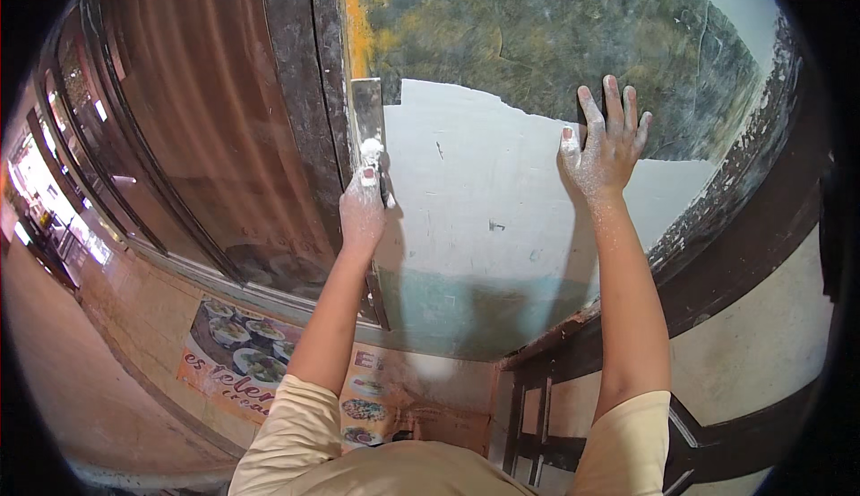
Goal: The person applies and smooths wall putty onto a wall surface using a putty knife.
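Note:
My left hand point(362, 214), dusted white, is closed round the handle of a putty knife point(367, 106). The knife's blade points upward, close to the wall's left edge beside the wooden frame. A lump of white putty point(371, 149) clings to the blade just above my thumb. My right hand point(609, 157), also powdery, holds nothing; its spread fingers rest against the wall at the border of two surfaces. Between my hands lies a smooth white coat point(484, 196) with a ragged upper edge. Above it is a dark, mottled grey-green wall patch point(555, 30) with yellow stains.
A dark wooden post point(309, 57) and a brown curtained pane point(210, 111) stand to the left. Pale teal paint point(439, 308) covers the lower wall. A printed food banner point(242, 344) lies on the tiled floor. Dark wooden framework point(735, 290) borders the right.

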Demonstrator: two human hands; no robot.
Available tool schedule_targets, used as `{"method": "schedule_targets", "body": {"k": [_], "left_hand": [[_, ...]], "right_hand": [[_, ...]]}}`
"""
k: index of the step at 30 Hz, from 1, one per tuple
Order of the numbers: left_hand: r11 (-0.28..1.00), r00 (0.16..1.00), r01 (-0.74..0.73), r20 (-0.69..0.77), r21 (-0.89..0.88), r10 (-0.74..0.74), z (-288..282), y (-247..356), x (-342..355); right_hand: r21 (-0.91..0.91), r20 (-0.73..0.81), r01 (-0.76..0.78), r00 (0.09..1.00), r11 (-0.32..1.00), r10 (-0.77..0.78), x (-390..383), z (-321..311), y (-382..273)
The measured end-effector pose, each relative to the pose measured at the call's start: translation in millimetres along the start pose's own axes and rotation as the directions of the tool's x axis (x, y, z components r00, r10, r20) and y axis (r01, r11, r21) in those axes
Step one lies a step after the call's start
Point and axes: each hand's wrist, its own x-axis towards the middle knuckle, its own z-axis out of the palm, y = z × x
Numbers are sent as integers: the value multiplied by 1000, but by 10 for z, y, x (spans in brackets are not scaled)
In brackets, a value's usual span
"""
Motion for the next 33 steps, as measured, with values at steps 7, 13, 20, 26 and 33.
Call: {"method": "schedule_targets", "body": {"k": [7, 13, 20, 26, 33], "left_hand": [[970, 983, 143, 87, 197, -162, 140, -1235, -903], [997, 998, 54, -20, 49, -53, 54, -508, -403], [997, 998, -61, -8, 51, 61, -47, -685, -444], [980, 977, 177, 105, 87, -185, 19, -963, -1011], [999, 996, 6, 87, 51, -10, -221, 266, -113]], "right_hand": [[10, 2, -4, 1000, 1000, 4, 55, -53, -85], [-12, 17, -11, 1000, 1000, 11, 14, -30, -21], [23, 3, -3, 1000, 1000, 3, 34, 9, -69], [-9, 2, 2, 1000, 1000, -2, 32, -17, -24], [-47, 47, -45, 998, 998, 47, -21, -13, -8]]}}
